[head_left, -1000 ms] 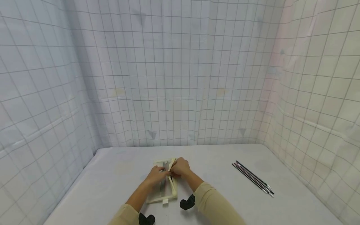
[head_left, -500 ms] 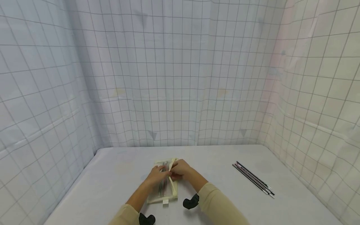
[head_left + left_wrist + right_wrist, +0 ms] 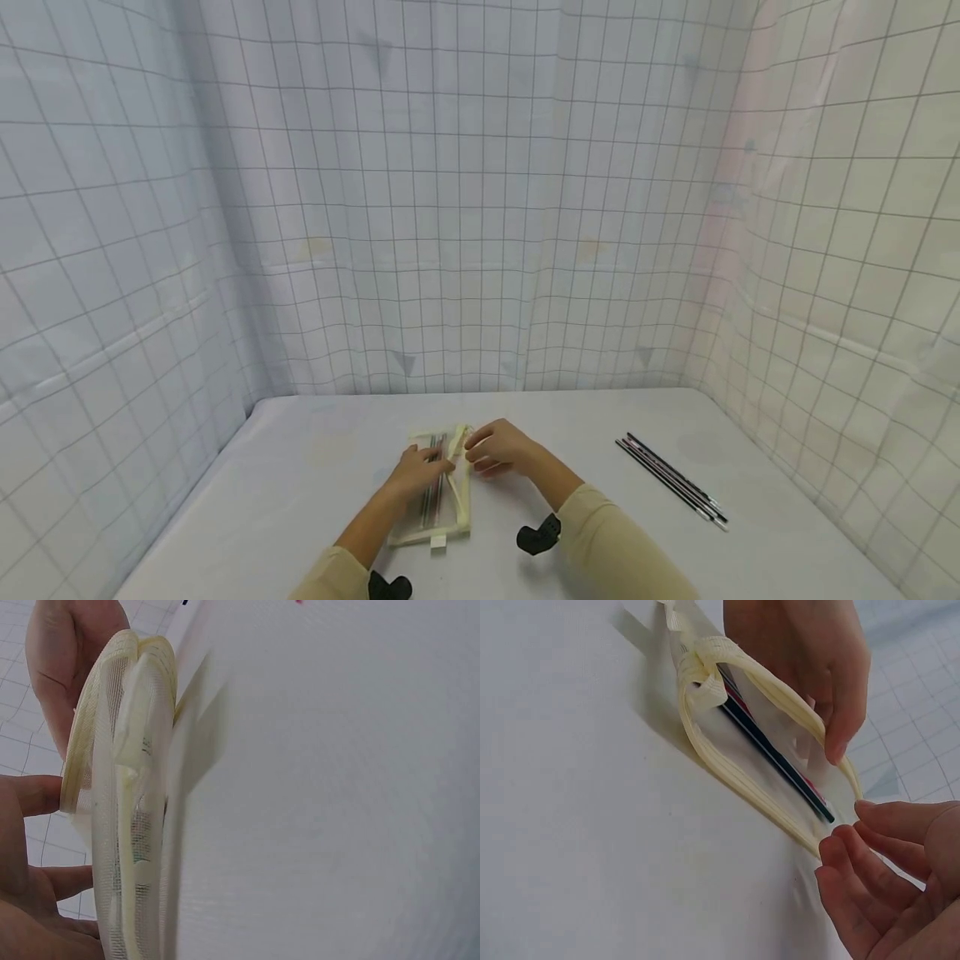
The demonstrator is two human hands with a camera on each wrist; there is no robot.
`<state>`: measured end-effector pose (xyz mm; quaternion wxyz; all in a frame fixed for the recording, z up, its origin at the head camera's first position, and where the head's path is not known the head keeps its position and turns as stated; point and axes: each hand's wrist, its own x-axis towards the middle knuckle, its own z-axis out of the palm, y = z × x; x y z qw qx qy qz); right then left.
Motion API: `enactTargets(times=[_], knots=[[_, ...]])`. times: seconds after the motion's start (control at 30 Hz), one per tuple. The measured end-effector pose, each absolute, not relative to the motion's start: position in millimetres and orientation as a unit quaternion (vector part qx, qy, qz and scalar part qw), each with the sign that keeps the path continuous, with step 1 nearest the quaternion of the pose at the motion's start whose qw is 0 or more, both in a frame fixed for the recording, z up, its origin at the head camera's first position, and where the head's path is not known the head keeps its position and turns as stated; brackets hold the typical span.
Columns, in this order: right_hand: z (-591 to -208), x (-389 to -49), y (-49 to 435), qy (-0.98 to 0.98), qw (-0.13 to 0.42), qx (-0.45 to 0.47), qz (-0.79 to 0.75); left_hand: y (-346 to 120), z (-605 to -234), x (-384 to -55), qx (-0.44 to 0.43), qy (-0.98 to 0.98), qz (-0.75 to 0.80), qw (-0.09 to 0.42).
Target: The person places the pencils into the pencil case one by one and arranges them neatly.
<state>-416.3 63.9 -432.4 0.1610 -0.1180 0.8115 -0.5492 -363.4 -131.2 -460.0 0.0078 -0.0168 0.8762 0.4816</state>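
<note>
A flat see-through mesh zipper pouch [image 3: 462,518] with cream edging lies on the table, a pale tab at its near end. Slim pencil-like sticks, dark and red, show inside [image 3: 772,754]. My left hand [image 3: 417,473] rests on the pouch with spread fingers; in the right wrist view its thumb [image 3: 838,742] touches one edge of the gaping mouth. My right hand [image 3: 501,448] is at the pouch's right side, fingers loosely bent. In the right wrist view the right thumb and fingers [image 3: 877,870] are apart, at the end of the mouth, the thumb touching its rim.
Several long black sticks with pale ends [image 3: 671,482] lie side by side on the table's right. White gridded cloth [image 3: 480,208] hangs behind and at both sides. A black device [image 3: 538,535] sits at my right wrist, and another [image 3: 390,587] at my left.
My right hand has let go of the pouch's edge and moved slightly right, its fingers loosening. The left hand stays on the pouch; the sticks inside show more clearly than one second ago.
</note>
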Motion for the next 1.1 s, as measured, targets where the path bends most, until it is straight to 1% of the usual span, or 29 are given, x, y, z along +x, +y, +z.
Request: enactTargets(times=[0.37, 0.6, 1.1], knots=[[-418, -418, 93, 0.835, 0.153, -0.123, -0.514, -129, -462, -365, -0.018, 0.876, 0.482, 0.003], [-405, -418, 113, 0.851, 0.147, -0.127, -0.489, -133, -462, -365, -0.012, 0.868, 0.496, 0.011], [-396, -430, 168, 0.860, 0.134, -0.110, -0.479, -132, -458, -364, -0.004, 0.872, 0.489, 0.015]])
